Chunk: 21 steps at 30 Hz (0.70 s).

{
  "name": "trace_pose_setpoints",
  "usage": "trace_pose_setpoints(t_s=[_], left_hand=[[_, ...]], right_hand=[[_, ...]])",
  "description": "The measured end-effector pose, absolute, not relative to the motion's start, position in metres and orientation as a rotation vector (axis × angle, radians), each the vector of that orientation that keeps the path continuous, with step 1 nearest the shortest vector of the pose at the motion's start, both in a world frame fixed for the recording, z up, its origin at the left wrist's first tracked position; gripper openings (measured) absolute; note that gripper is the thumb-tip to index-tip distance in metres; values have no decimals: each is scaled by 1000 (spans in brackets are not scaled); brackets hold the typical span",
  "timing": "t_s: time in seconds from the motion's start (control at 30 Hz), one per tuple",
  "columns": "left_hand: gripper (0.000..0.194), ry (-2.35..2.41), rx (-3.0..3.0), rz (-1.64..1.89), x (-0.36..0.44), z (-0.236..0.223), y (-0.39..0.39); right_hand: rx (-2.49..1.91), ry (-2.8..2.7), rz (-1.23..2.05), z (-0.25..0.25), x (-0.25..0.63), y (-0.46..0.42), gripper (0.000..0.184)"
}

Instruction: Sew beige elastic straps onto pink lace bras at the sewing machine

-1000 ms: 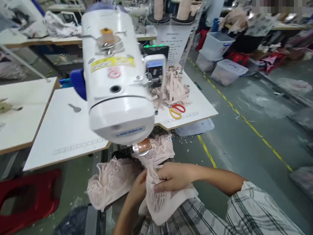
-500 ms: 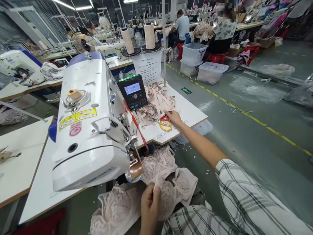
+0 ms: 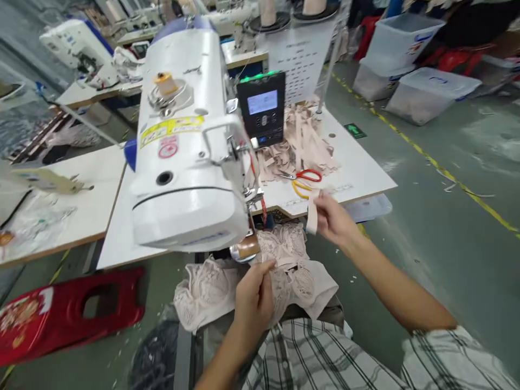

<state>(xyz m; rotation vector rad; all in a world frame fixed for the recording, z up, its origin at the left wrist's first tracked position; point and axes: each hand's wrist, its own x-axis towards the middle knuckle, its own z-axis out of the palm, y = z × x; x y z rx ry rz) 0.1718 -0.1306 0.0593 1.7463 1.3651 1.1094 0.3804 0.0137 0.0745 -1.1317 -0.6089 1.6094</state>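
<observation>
My left hand [image 3: 255,295] is closed, thumb and forefinger pinching a narrow beige band of a lace bra [image 3: 303,284]. More of the beige lace pieces [image 3: 213,290] spread over my lap, beneath the arm of a white sewing machine [image 3: 187,200]. Between the fingers of my right hand [image 3: 335,219] hangs a short beige fabric strip [image 3: 312,214], just off the table's front edge. Scissors [image 3: 307,175] with one red and one yellow handle lie near that hand. Behind them is a heap of similar strips [image 3: 304,141].
A control panel [image 3: 262,108] with a lit screen stands beside the machine. The white tabletop [image 3: 361,168] reaches to the right. Lidded plastic bins [image 3: 430,92] are on the floor at far right. A red stool [image 3: 73,309] is at lower left.
My right hand has come from the strips by the scissors toward me, now carrying one strip. The left hand still pinches the bra. My view has tilted down and turned left.
</observation>
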Motion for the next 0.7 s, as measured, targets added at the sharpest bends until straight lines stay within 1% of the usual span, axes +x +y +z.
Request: trace_pose_setpoints(t_s=[0.1, 0.17, 0.2, 0.27, 0.3, 0.4, 0.5, 0.57, 0.63, 0.7], left_hand=[[37, 1273, 1708, 1036, 168, 73, -129], [31, 1269, 1681, 928, 168, 76, -129], [31, 1296, 1655, 883, 169, 77, -129], [39, 1333, 1577, 842, 172, 76, -129], [40, 1321, 1537, 841, 173, 76, -128], [33, 1279, 1514, 886, 172, 76, -123], [25, 1391, 1814, 1067, 161, 73, -115], [27, 1550, 2098, 1132, 150, 69, -110], [29, 1771, 2263, 1077, 139, 65, -107], [29, 1964, 2273, 978, 133, 63, -106]], right_hand=[[-986, -856, 1817, 64, 357, -40, 31], [-896, -1015, 1851, 56, 344, -60, 30], [-876, -1056, 1840, 53, 339, -64, 31], [-842, -1119, 1860, 48, 331, -65, 31], [-829, -1154, 1901, 47, 329, -62, 32], [-829, -1231, 2017, 50, 325, -47, 35], [-920, -1145, 1881, 55, 319, -30, 34], [-971, -1135, 1784, 58, 314, -17, 32], [-1014, -1241, 1756, 59, 309, -7, 29], [-1034, -1394, 1700, 58, 304, 1, 24]])
